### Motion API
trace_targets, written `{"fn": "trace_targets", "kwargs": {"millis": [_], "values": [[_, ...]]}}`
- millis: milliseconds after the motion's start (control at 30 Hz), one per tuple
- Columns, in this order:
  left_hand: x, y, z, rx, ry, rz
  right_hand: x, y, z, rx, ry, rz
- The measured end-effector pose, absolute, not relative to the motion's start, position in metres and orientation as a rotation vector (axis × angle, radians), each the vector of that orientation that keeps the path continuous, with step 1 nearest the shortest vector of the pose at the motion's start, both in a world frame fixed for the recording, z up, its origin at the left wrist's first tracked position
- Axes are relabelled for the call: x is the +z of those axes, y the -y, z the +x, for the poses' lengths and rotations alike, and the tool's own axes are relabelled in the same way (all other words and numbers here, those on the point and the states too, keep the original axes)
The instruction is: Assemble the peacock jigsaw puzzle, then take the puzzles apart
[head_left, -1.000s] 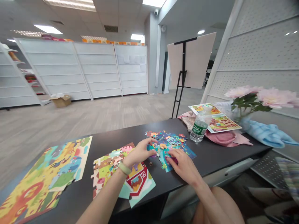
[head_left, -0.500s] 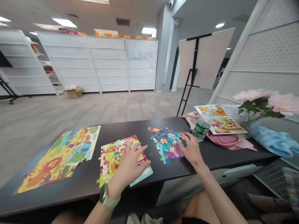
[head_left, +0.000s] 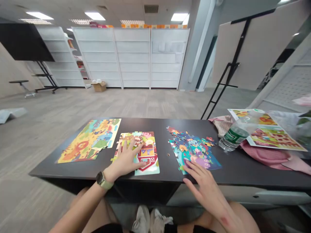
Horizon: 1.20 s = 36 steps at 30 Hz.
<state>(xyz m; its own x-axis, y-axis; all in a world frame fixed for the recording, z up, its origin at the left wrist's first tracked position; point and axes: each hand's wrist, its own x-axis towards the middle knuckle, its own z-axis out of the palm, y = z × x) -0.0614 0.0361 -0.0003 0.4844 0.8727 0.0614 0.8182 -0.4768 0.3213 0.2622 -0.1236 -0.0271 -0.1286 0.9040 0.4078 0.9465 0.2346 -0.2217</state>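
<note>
My left hand point(head_left: 126, 160) lies spread over the farm jigsaw puzzle point(head_left: 148, 145), covering part of its left half; loose pieces lie on top near the fingertips. At the near edge of the blue sea-themed jigsaw puzzle point(head_left: 201, 158), my right hand point(head_left: 204, 183) has its fingers stretched out, fingertips at the lower left corner. Several loose puzzle pieces point(head_left: 208, 141) are heaped on the blue puzzle's upper part and right side. A yellow animal jigsaw puzzle point(head_left: 91, 139), with a gap at its lower right corner, lies on the left. I see nothing held in either hand.
All the puzzles lie on a black table point(head_left: 160, 124). At right stand a water bottle point(head_left: 234, 137), printed picture sheets point(head_left: 274, 136) and a pink cloth point(head_left: 264, 158). Beyond are an easel point(head_left: 230, 69), white shelves point(head_left: 133, 58) and a cardboard box point(head_left: 99, 86).
The view has turned to the left. My right hand has moved from the blue puzzle's right side to its near edge. My left hand stays spread on the farm puzzle.
</note>
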Motion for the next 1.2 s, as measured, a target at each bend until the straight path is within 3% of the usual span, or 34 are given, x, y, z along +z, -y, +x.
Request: {"fn": "trace_targets", "kwargs": {"millis": [133, 367, 567, 667, 1000, 1067, 1200], "values": [[0.028, -0.046, -0.054, 0.398, -1.344, 2.533, -0.03, 0.132, 0.253, -0.133, 2.086, -1.678], [0.093, -0.024, 0.033, 0.795, -0.523, 2.364, -0.038, 0.134, 0.242, -0.047, 1.873, -1.598], [0.032, -0.009, 0.114, 1.033, -0.712, 2.087, -0.035, 0.107, 0.254, 0.027, 1.416, -1.679], [0.004, -0.004, 0.129, 1.093, -0.859, 2.007, -0.027, 0.098, 0.26, 0.211, 1.258, -1.704], [-0.013, 0.022, 0.102, 0.969, -0.723, 2.076, -0.009, 0.101, 0.268, 0.578, 1.051, -1.49], [-0.012, 0.023, 0.101, 0.917, -0.702, 2.091, -0.01, 0.102, 0.276, 0.517, 1.013, -1.486], [-0.014, 0.025, 0.102, 0.889, -0.735, 2.17, -0.011, 0.096, 0.303, 0.076, 1.252, -1.586]]}}
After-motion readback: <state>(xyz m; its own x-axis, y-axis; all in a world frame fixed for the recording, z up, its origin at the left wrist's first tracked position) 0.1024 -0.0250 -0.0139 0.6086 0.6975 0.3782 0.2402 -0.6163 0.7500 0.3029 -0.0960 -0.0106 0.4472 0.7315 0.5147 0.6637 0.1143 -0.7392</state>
